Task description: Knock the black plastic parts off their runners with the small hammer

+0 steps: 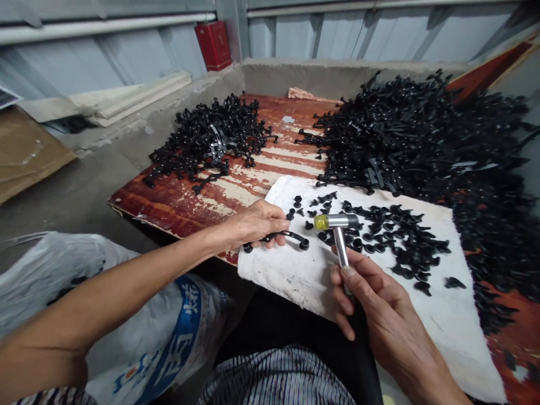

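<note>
Arched black handle (295, 237), steel-shafted hammer (340, 244)
Round-footed at both ends, the handle lies crosswise by the white cloth's (291, 275) near-left corner; the hammer, yellow face left, dark face right, is tilted above the cloth.

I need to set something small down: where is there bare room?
The red board between the left black pile and the white cloth; also the cloth's near right part, beside the right hand. Crowded: the cloth's middle, under small black pieces, and the right pile.
</note>
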Demonstrator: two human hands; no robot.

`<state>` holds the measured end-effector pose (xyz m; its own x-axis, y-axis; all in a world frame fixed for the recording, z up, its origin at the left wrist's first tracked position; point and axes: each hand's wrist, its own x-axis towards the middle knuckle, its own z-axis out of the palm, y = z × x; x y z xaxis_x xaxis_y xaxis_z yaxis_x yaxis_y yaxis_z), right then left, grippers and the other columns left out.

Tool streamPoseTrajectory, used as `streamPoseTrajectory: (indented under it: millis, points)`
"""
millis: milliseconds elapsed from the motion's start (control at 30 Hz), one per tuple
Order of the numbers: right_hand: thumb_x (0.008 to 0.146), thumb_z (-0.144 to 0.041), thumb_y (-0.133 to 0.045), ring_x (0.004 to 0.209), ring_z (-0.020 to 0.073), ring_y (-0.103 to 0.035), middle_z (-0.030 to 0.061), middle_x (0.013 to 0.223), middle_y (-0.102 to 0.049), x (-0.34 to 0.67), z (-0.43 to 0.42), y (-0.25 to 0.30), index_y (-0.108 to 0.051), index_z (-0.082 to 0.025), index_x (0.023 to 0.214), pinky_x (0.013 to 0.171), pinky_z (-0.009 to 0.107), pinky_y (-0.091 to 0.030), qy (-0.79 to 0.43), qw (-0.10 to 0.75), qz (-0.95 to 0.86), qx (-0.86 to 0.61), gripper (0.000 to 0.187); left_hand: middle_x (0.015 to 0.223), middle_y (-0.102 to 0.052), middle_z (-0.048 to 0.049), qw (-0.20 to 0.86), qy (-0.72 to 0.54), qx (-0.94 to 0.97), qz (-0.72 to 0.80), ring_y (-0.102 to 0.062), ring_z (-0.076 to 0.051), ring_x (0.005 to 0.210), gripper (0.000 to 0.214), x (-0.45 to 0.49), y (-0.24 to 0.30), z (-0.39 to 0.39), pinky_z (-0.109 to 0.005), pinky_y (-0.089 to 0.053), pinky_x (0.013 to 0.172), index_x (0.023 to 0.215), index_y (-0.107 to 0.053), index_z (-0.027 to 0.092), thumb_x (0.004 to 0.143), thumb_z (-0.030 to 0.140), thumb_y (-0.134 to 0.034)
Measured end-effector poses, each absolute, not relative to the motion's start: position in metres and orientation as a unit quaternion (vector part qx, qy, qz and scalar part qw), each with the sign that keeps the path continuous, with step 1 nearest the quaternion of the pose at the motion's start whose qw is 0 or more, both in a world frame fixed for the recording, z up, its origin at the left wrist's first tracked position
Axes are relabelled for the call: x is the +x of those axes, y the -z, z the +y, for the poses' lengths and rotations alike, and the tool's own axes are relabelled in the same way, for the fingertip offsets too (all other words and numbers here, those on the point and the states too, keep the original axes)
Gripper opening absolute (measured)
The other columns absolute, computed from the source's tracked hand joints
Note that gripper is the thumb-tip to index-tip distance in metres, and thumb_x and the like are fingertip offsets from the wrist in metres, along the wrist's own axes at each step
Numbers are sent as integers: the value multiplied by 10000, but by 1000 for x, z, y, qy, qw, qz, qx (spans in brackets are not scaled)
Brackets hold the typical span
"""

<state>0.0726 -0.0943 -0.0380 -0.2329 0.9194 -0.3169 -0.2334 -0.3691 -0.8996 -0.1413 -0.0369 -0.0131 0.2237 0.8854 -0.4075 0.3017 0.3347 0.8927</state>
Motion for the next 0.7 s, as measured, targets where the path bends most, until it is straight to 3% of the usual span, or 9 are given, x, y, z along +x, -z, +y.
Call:
streamPoseTrajectory:
  millis: [700]
  points:
    - [728,-454,-768,431,64,-393,-46,686,-524,73,-94,38,-612,-230,1025,261,155,-375,-708,423,-366,-431,403,483,-527,32,555,-197,516,623,-372,-24,345,281,-133,2,-36,-154,-199,326,615,-547,137,893,159,-516]
